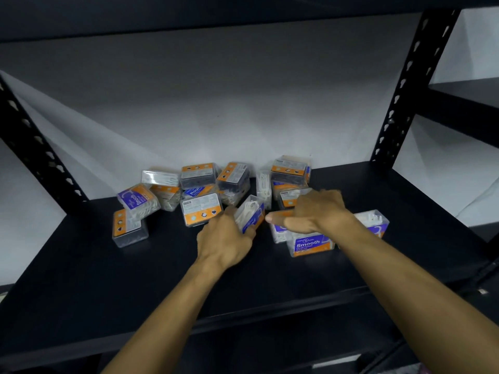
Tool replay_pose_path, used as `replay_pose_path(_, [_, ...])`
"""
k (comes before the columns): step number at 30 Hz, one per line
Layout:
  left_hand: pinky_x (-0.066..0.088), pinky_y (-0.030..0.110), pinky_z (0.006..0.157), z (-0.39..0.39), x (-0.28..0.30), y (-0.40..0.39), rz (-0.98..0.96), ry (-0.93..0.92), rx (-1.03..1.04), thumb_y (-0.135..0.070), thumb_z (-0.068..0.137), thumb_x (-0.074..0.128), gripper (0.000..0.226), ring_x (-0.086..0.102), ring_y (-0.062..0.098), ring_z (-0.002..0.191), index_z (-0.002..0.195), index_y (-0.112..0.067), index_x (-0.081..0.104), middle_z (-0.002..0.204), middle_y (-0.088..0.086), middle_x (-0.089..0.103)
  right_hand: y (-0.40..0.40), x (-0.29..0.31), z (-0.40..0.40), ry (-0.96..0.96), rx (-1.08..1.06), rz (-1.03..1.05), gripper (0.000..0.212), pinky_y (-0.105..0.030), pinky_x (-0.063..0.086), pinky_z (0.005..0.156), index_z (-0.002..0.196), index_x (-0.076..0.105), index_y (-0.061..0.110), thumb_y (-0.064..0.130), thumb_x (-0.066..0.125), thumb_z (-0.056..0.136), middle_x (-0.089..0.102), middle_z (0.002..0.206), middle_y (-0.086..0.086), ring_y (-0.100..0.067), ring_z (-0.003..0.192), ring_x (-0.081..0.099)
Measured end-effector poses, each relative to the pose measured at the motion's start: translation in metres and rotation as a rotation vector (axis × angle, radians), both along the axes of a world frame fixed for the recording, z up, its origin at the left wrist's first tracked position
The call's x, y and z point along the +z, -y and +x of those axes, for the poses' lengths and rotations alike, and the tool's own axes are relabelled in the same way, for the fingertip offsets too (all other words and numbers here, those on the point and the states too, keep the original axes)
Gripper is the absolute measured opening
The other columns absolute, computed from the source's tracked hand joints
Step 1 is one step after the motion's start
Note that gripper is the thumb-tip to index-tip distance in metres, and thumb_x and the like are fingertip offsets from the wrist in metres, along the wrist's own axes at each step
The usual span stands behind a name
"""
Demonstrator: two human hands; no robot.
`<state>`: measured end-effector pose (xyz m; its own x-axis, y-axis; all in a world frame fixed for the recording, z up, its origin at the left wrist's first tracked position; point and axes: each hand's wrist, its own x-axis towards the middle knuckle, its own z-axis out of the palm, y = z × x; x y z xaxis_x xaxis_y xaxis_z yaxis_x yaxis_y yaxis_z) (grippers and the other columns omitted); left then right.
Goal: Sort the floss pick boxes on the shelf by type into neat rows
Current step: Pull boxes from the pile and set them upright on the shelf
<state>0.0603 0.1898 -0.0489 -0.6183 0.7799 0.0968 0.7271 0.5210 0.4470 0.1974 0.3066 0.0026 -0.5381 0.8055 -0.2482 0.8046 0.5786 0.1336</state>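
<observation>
Several clear floss pick boxes with orange and purple labels lie jumbled on the black shelf (108,279). My left hand (224,238) grips a tilted box of white picks (249,213) at the middle of the pile. My right hand (310,209) reaches over the boxes to the right, thumb stretched left, fingers curled down onto a box (290,197) whose grip is hidden. A "Smooth" box (309,244) stands under my right wrist. Another "Smooth" box (137,199) leans at the left, beside a box of dark picks (129,229).
Dark-pick boxes (198,175) and white-pick boxes are stacked against the white back wall. Black perforated uprights (405,87) stand at the back corners. The upper shelf hangs low overhead. Bare shelf surface runs along the front and far right.
</observation>
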Motion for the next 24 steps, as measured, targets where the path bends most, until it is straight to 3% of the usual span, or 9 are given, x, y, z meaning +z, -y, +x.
replay_pose_path(8, [0.048, 0.032, 0.071, 0.0, 0.01, 0.026, 0.187, 0.074, 0.05, -0.048, 0.085, 0.064, 0.04, 0.062, 0.028, 0.09, 0.116, -0.023, 0.057, 0.09, -0.005, 0.059, 0.004, -0.008, -0.022, 0.123, -0.11, 0.008, 0.117, -0.061, 0.024, 0.109, 0.125, 0.055, 0.012, 0.099, 0.02, 0.055, 0.052, 0.135, -0.014, -0.037, 0.127, 0.044])
replay_pose_path(12, [0.046, 0.03, 0.068, -0.001, 0.01, 0.032, 0.223, 0.087, 0.042, -0.045, 0.085, 0.066, 0.041, 0.059, 0.021, 0.082, 0.119, -0.024, 0.057, 0.09, -0.007, 0.06, 0.005, -0.01, -0.022, 0.148, -0.133, -0.014, 0.113, -0.063, 0.02, 0.109, 0.125, 0.055, 0.013, 0.098, 0.024, 0.057, 0.055, 0.131, -0.013, -0.037, 0.124, 0.047])
replay_pose_path(16, [0.051, 0.034, 0.071, -0.002, 0.007, 0.034, 0.207, 0.116, 0.063, -0.046, 0.084, 0.067, 0.042, 0.063, 0.024, 0.087, 0.118, -0.024, 0.059, 0.095, -0.002, 0.067, 0.006, -0.01, -0.022, 0.117, -0.145, -0.023, 0.101, -0.063, 0.017, 0.111, 0.125, 0.055, 0.015, 0.092, 0.036, 0.062, 0.057, 0.129, -0.011, -0.035, 0.125, 0.047])
replay_pose_path(20, [0.05, 0.032, 0.069, -0.003, 0.005, 0.034, 0.192, 0.136, 0.085, -0.048, 0.083, 0.067, 0.043, 0.063, 0.021, 0.084, 0.117, -0.024, 0.06, 0.094, -0.002, 0.068, 0.008, -0.007, -0.02, 0.034, -0.154, -0.03, 0.093, -0.058, 0.025, 0.11, 0.125, 0.054, 0.016, 0.086, 0.047, 0.064, 0.057, 0.128, -0.009, -0.033, 0.122, 0.05])
replay_pose_path(24, [0.046, 0.03, 0.07, -0.004, 0.006, 0.036, 0.221, 0.151, 0.085, -0.046, 0.083, 0.067, 0.042, 0.062, 0.02, 0.086, 0.12, -0.026, 0.06, 0.095, -0.005, 0.066, 0.012, -0.004, -0.018, -0.098, -0.161, -0.043, 0.09, -0.045, 0.041, 0.099, 0.118, 0.058, 0.016, 0.085, 0.05, 0.061, 0.06, 0.122, -0.006, -0.03, 0.112, 0.055])
